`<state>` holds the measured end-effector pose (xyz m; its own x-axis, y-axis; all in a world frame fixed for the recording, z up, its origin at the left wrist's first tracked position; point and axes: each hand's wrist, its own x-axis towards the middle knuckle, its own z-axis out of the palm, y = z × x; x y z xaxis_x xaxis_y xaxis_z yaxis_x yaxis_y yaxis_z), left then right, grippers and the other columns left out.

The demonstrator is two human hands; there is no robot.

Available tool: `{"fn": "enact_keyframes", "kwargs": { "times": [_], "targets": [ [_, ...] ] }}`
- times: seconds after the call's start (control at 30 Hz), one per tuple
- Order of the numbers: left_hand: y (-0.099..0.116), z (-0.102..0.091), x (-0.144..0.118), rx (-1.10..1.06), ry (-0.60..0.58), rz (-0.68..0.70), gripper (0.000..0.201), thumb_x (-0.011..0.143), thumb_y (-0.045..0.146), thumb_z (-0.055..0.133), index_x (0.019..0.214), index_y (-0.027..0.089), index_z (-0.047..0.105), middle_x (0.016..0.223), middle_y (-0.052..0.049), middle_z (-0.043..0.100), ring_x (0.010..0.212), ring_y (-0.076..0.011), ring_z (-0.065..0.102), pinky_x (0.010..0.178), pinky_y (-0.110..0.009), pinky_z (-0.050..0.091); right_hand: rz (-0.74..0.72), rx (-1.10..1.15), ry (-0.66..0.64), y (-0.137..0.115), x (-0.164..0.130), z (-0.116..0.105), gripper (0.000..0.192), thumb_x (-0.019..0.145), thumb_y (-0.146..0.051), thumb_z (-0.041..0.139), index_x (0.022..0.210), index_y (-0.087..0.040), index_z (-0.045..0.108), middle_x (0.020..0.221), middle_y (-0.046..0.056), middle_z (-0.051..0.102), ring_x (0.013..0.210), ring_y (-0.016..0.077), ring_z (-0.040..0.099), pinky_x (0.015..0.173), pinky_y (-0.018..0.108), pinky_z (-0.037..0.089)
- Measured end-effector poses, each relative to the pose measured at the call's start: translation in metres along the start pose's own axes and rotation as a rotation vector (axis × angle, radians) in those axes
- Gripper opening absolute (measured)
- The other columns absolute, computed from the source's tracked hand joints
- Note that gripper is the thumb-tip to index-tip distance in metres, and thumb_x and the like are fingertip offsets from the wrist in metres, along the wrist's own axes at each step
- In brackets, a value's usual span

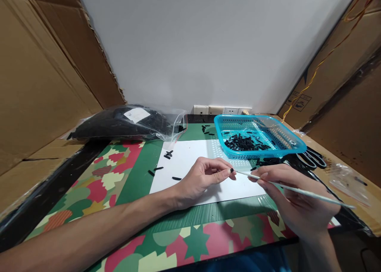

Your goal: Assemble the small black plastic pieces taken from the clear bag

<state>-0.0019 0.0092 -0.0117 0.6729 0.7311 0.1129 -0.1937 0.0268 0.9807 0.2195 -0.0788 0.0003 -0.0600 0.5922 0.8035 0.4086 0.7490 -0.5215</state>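
Head view, left hand [208,176] pinching a small black piece [231,170] in front of the blue basket [297,148], right hand [303,208] gripping a thin white stick [315,194], its tip at that piece, loose pieces [242,144] inside the basket

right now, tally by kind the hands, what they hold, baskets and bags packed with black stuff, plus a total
hands: 2 (left hand, right hand)
white stick: 1
held black piece: 1
blue basket: 1
black-filled bag: 1
total: 6
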Motion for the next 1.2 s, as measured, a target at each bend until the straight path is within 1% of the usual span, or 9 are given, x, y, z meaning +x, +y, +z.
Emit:
{"fn": "enact_keyframes", "kwargs": {
  "times": [0.17, 0.27, 0.37, 0.47, 0.6, 0.67, 0.8, 0.93, 1.2],
  "targets": [
    [0.001, 0.001, -0.001, 0.076, 0.010, 0.056, 0.017, 0.093, 0.033, 0.079, 0.088, 0.019, 0.086, 0.100, -0.007, 0.068, 0.093, -0.0176, 0.064, 0.087, -0.031, 0.046, -0.027, -0.170, -0.130, -0.012, 0.003, -0.005, 0.021, 0.091, 0.001, 0.075, 0.098, -0.019, 0.075, 0.094, 0.005, 0.078, 0.077, 0.0170, 0.077, 0.067, 0.026, 0.060],
    [0.004, 0.003, -0.002, 0.130, 0.031, 0.090, 0.019, 0.094, 0.034, 0.078, 0.088, 0.018, 0.086, 0.097, -0.008, 0.068, 0.092, -0.0186, 0.064, 0.085, -0.032, 0.047, -0.068, -0.206, -0.176, -0.011, 0.002, -0.006, 0.020, 0.091, 0.000, 0.072, 0.099, -0.018, 0.074, 0.094, 0.007, 0.078, 0.077, 0.0187, 0.077, 0.066, 0.026, 0.060],
    [0.005, 0.004, -0.003, 0.196, 0.063, 0.141, 0.019, 0.095, 0.033, 0.076, 0.089, 0.018, 0.086, 0.096, -0.008, 0.070, 0.092, -0.0189, 0.064, 0.083, -0.032, 0.048, -0.125, -0.228, -0.188, -0.007, 0.000, -0.003, 0.024, 0.091, 0.000, 0.071, 0.105, -0.019, 0.071, 0.096, 0.009, 0.079, 0.081, 0.0211, 0.079, 0.070, 0.028, 0.063],
    [0.005, 0.005, -0.004, 0.237, 0.088, 0.172, 0.018, 0.097, 0.031, 0.075, 0.090, 0.018, 0.085, 0.096, -0.008, 0.070, 0.092, -0.0188, 0.064, 0.083, -0.032, 0.048, -0.142, -0.246, -0.186, -0.003, 0.000, 0.003, 0.024, 0.092, 0.000, 0.070, 0.107, -0.019, 0.069, 0.101, 0.011, 0.079, 0.087, 0.0218, 0.080, 0.074, 0.028, 0.065],
    [0.005, 0.005, -0.005, 0.246, 0.092, 0.183, 0.020, 0.098, 0.031, 0.073, 0.091, 0.018, 0.085, 0.095, -0.008, 0.069, 0.092, -0.0185, 0.064, 0.084, -0.032, 0.048, -0.128, -0.255, -0.178, -0.004, 0.001, 0.012, 0.024, 0.093, 0.002, 0.068, 0.106, -0.018, 0.068, 0.120, 0.015, 0.080, 0.113, 0.0267, 0.078, 0.097, 0.036, 0.065],
    [0.005, 0.005, -0.005, 0.253, 0.093, 0.187, 0.021, 0.098, 0.032, 0.072, 0.091, 0.017, 0.085, 0.093, -0.007, 0.069, 0.091, -0.0184, 0.063, 0.083, -0.032, 0.047, -0.123, -0.255, -0.179, -0.005, 0.001, 0.015, 0.023, 0.094, 0.003, 0.066, 0.105, -0.018, 0.067, 0.125, 0.016, 0.079, 0.121, 0.0271, 0.076, 0.103, 0.038, 0.063],
    [0.006, 0.005, -0.004, 0.266, 0.104, 0.192, 0.020, 0.098, 0.031, 0.072, 0.091, 0.017, 0.085, 0.091, -0.007, 0.068, 0.089, -0.0177, 0.062, 0.082, -0.031, 0.047, -0.134, -0.272, -0.169, -0.005, -0.001, 0.019, 0.023, 0.094, 0.003, 0.066, 0.105, -0.017, 0.066, 0.127, 0.016, 0.079, 0.120, 0.0259, 0.077, 0.102, 0.035, 0.065],
    [0.008, 0.006, -0.005, 0.275, 0.094, 0.185, 0.020, 0.098, 0.032, 0.073, 0.092, 0.018, 0.086, 0.091, -0.007, 0.069, 0.090, -0.0190, 0.063, 0.083, -0.032, 0.048, -0.100, -0.301, -0.223, -0.004, -0.002, 0.020, 0.022, 0.096, 0.000, 0.063, 0.108, -0.018, 0.065, 0.128, 0.016, 0.079, 0.122, 0.0277, 0.076, 0.102, 0.038, 0.066],
    [0.008, 0.006, -0.006, 0.296, 0.078, 0.185, 0.022, 0.098, 0.035, 0.072, 0.093, 0.019, 0.086, 0.092, -0.008, 0.069, 0.093, -0.0206, 0.064, 0.085, -0.034, 0.049, -0.169, -0.403, -0.226, -0.006, 0.001, 0.024, 0.019, 0.096, 0.000, 0.063, 0.094, -0.019, 0.066, 0.116, 0.015, 0.083, 0.113, 0.0278, 0.080, 0.101, 0.039, 0.067]
  ]
}}
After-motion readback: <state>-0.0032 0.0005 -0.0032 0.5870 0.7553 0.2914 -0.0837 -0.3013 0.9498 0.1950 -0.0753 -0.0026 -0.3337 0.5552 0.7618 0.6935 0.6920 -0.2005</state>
